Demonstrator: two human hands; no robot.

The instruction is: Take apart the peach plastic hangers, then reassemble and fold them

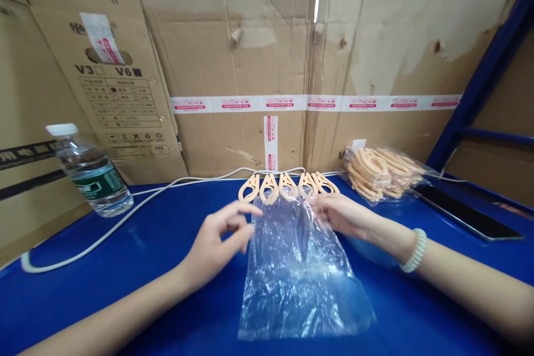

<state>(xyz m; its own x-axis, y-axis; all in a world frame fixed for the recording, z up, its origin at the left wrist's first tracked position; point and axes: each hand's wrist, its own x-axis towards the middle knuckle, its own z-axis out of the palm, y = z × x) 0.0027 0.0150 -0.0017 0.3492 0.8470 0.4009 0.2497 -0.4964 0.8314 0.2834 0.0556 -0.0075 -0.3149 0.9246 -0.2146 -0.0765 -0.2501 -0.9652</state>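
A clear plastic bag lies flat on the blue tabletop, its upper end reaching a row of several peach-coloured plastic pieces that look like folded hangers. My right hand pinches the bag's upper right edge, close to the rightmost pieces; its fingertips are partly hidden. Beside the bag's upper left edge is my left hand, thumb and forefinger apart, with nothing visible between them.
A water bottle stands at the left near a white cable. To the right are a filled clear packet of similar peach pieces and a black phone. Cardboard walls the back; a blue metal frame rises at right.
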